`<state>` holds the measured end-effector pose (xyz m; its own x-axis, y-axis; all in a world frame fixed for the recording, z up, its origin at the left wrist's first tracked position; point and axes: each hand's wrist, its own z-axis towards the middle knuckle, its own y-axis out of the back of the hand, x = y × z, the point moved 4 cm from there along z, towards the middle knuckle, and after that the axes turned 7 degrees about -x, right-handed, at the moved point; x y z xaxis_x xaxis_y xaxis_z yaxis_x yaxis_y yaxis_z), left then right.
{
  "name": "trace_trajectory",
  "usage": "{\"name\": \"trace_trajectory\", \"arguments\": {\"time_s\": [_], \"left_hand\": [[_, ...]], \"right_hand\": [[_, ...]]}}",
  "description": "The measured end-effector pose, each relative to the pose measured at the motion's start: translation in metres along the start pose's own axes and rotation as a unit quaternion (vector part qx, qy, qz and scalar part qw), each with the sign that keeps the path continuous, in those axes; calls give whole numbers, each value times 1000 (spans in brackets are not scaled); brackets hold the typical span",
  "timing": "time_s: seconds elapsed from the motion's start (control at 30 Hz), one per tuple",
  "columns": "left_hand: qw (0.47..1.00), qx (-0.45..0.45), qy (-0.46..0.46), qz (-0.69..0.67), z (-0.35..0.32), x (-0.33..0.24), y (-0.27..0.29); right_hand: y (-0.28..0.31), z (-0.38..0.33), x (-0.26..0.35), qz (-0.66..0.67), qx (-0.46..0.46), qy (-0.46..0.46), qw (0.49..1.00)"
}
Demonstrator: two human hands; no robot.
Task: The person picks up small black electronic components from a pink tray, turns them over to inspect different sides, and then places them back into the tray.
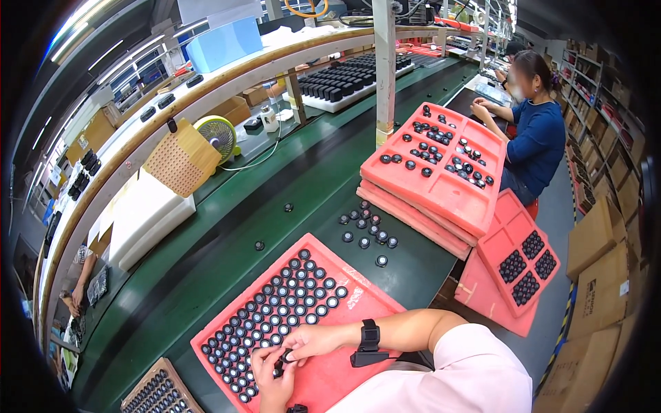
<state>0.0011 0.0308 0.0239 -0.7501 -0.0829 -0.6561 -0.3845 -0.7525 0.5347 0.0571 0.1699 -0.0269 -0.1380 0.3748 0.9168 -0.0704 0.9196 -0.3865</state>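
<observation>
My right hand (311,341) reaches in from the right with a black band on its wrist, and its fingers pinch a small black round part (286,356). Close against it, my left hand (274,387) has its fingers curled around the same spot, with dark pieces showing between the two hands. Fingers cover much of what is held. Below both hands lies a pink foam tray (354,365). Rows of black round parts with pale centres (274,301) fill its left and far portion.
Loose black parts (366,230) lie on the green conveyor belt (241,213) beyond the tray. At right stands a stack of pink divided trays (434,175), with another pink tray (516,255) lower down. A co-worker (540,138) sits beyond. A brown tray of parts (162,389) is near left.
</observation>
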Motion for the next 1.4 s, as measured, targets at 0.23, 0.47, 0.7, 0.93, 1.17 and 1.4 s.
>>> {"name": "trace_trajectory", "arguments": {"time_s": [0.23, 0.47, 0.7, 0.93, 1.17, 1.4], "left_hand": [[1000, -1, 7, -24, 2, -3, 0], [1000, 4, 4, -24, 0, -4, 1], [980, -61, 138, -131, -11, 18, -3], [969, -102, 93, -205, -5, 16, 4], [968, -115, 80, -209, 0, 14, 14], [917, -150, 167, -331, -5, 27, 16]], "right_hand": [[-2, 1, -4, 8, -6, 41, 999], [-4, -3, -4, -43, -24, 85, 995], [-14, -2, -3, 29, -57, 78, 995], [-15, -5, 27, -106, -55, 114, 986], [-20, 6, 33, -107, -74, 51, 990], [-17, 32, 70, -200, -41, 13, 979]]}}
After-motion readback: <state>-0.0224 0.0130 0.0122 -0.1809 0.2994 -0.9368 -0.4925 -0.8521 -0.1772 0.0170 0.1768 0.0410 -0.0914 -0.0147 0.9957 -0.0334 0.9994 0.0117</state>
